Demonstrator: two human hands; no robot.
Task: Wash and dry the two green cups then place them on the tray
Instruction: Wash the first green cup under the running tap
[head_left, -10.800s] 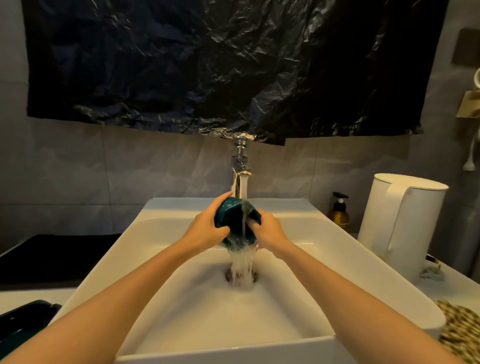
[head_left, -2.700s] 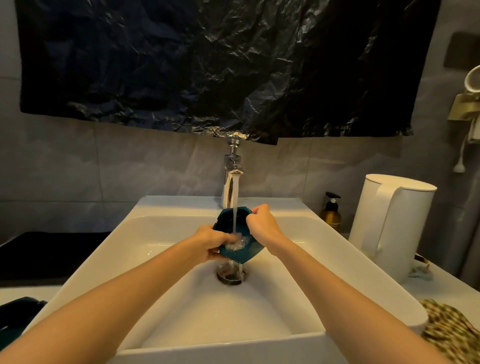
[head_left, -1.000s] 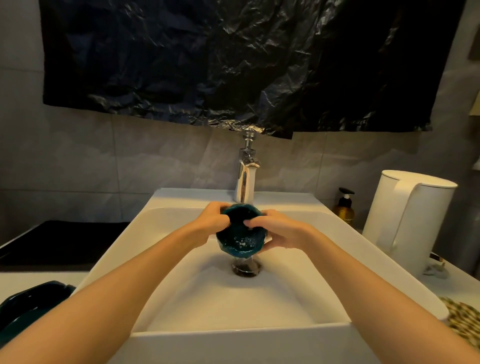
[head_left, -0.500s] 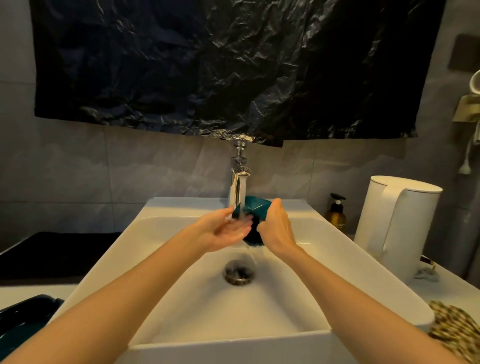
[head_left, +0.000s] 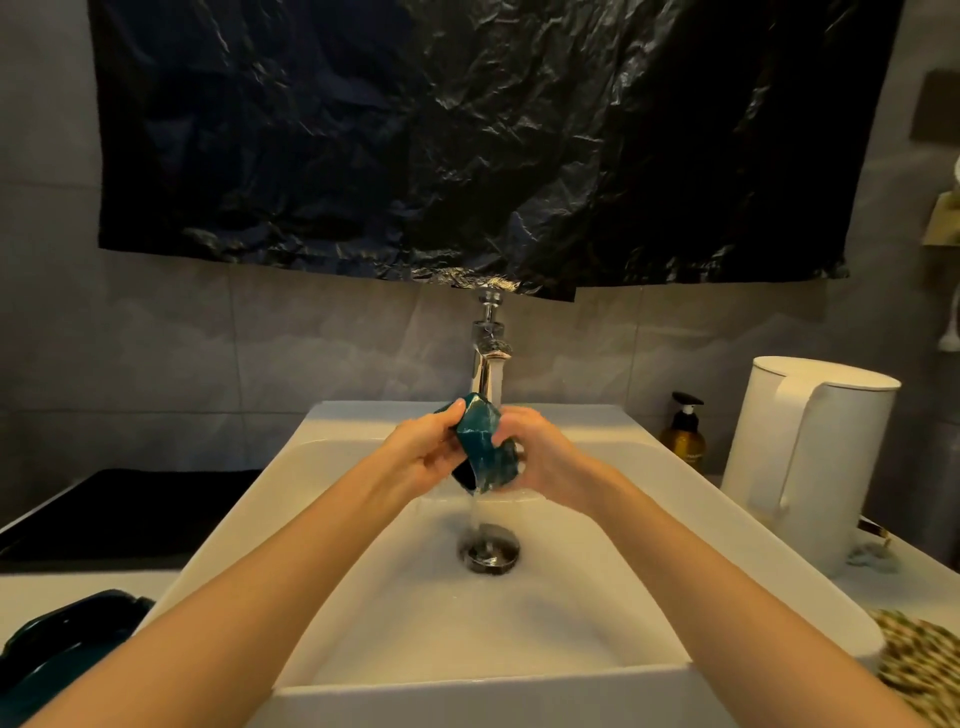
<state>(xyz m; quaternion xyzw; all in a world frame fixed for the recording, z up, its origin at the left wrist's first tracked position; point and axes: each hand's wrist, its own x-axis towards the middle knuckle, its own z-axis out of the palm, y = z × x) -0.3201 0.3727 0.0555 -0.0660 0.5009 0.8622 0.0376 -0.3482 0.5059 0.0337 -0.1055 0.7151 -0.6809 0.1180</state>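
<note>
Right now both of my hands hold one green cup (head_left: 483, 447) over the middle of the white sink (head_left: 467, 696), directly under the chrome tap (head_left: 485, 364). My left hand (head_left: 421, 452) curls around the cup's left side, and my right hand (head_left: 540, 457) wraps around its right side. The cup is turned over. Its base points up toward the spout and its dark mouth faces down and a little to the left, so its long axis runs nearly upright with a slight lean. Water runs over it and falls to the drain (head_left: 488, 553). A dark green tray (head_left: 62, 639) sits on the surface at the lower left, partly cut off. A white kettle (head_left: 810, 457) stands to the right.
</note>
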